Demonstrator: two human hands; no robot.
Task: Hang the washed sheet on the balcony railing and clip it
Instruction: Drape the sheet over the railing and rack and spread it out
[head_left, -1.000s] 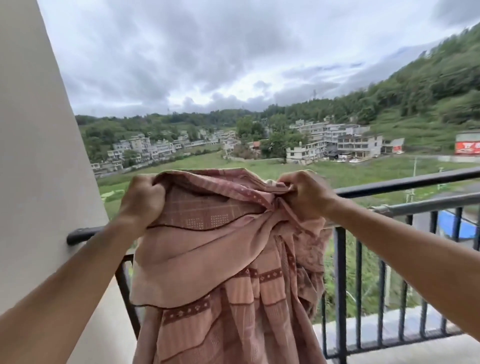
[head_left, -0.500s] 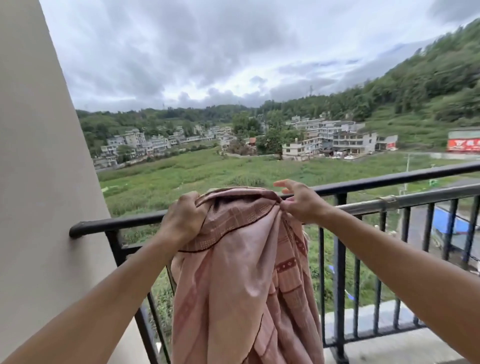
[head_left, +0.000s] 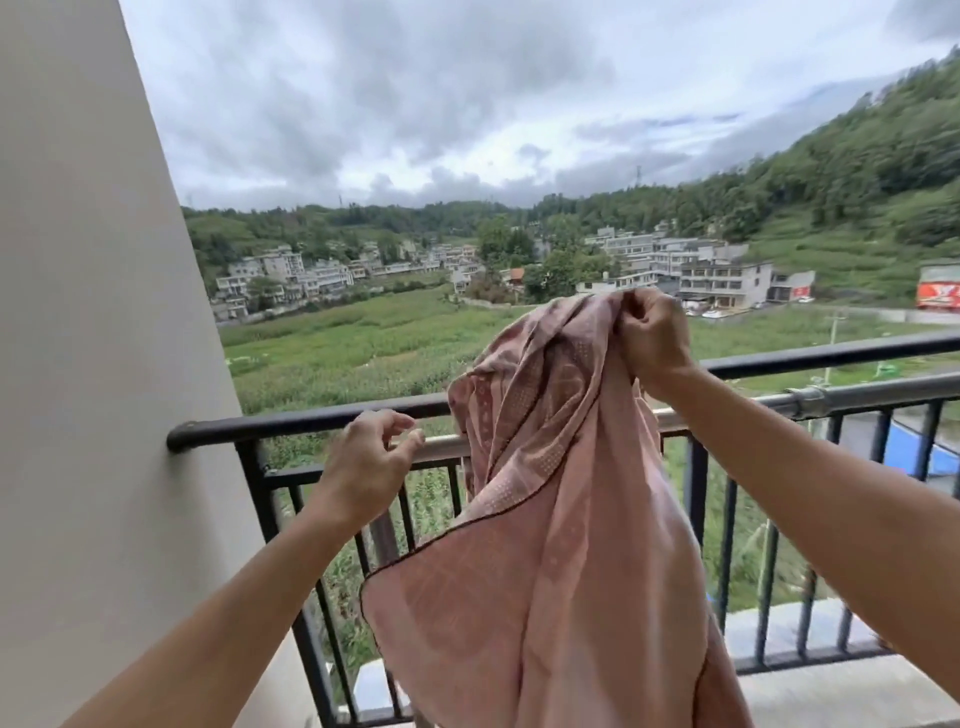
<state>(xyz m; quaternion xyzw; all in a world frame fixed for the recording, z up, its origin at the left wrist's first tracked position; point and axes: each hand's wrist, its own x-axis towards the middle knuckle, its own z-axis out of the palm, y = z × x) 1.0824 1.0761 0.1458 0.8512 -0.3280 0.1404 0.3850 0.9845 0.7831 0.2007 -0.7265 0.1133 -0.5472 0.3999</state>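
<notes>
A pink patterned sheet (head_left: 561, 545) hangs in a long bunch in front of the black balcony railing (head_left: 311, 418). My right hand (head_left: 652, 338) pinches the sheet's top edge and holds it above the rail's height. My left hand (head_left: 371, 462) hovers just left of the sheet near the top rail, fingers curled apart, holding nothing. The sheet's lower end runs out of view at the bottom. No clips are in view.
A beige wall (head_left: 93, 364) closes off the left side where the rail ends. A silver pole (head_left: 857, 395) runs along just behind the top rail. Beyond lie fields, houses and a wooded hill.
My left hand has let go of the sheet and moved left. My right hand has lifted the sheet's top higher, and the cloth now hangs from that hand alone.
</notes>
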